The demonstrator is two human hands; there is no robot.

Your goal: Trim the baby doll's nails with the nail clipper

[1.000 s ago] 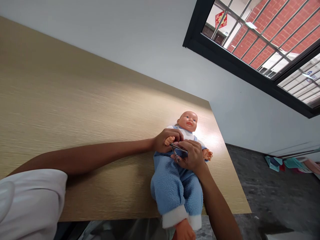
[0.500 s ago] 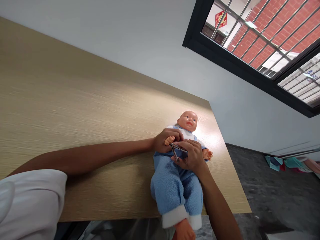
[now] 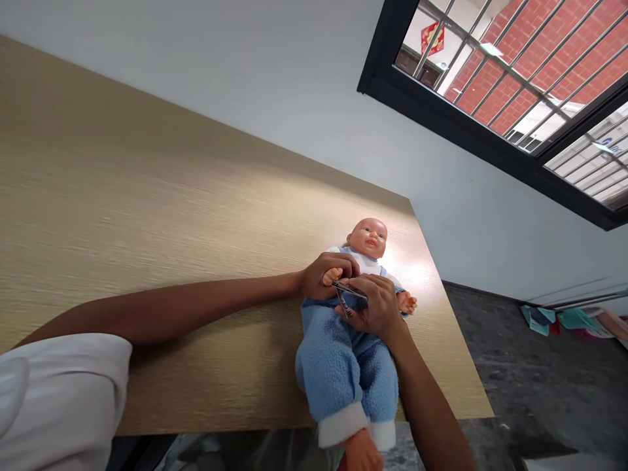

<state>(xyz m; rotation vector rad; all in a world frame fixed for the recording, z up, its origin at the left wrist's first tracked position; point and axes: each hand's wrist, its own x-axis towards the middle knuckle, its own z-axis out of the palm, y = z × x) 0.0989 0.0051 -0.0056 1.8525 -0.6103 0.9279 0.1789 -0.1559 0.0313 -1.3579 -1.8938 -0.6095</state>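
Note:
A baby doll point(image 3: 346, 366) in blue fleece overalls and a white top lies on its back on the table, head toward the wall. My left hand point(image 3: 321, 271) is closed around the doll's arm, and the doll's small hand point(image 3: 332, 276) pokes out of the grip. Between thumb and fingers, my right hand point(image 3: 380, 304) holds a nail clipper point(image 3: 346, 299), its lever spread from the body. The clipper's jaw end meets the doll's fingers; whether a finger sits inside the jaws is too small to tell. The doll's other hand point(image 3: 406, 302) rests free beside my right wrist.
The wooden table point(image 3: 147, 209) stretches far to the left and ends just right of the doll. A wall and a barred window point(image 3: 490, 72) stand behind. On the dark floor point(image 3: 510, 366) at right lie several coloured cloth-like items point(image 3: 574, 320). The doll's feet overhang the front edge.

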